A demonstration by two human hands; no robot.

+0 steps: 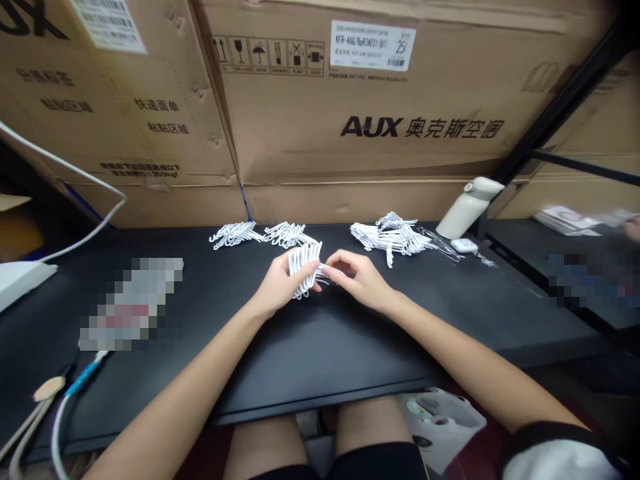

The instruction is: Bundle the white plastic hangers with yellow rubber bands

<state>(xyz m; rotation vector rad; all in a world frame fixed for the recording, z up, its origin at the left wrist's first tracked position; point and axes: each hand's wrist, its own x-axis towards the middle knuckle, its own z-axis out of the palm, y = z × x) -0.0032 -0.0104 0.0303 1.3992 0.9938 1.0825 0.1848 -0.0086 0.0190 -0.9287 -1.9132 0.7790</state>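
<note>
A bundle of white hooked wire pieces (305, 263) is gripped in my left hand (281, 283), its thumb laid across them. My right hand (357, 277) is beside it, thumb and fingers pinched on the thin white ends at the bundle's right side. Behind my hands, two small piles of similar white hooks lie on the black table, one at the left (234, 233) and one nearer the middle (286, 233). A larger heap of white pieces (395, 237) lies to the right.
Cardboard boxes (300, 147) stand behind the table (330, 360). A cream bottle (465, 210) and a small white case (464, 246) are at the back right. A blurred flat object (135, 300) with a cable lies left. Another person's hand (633, 229) shows at the right edge.
</note>
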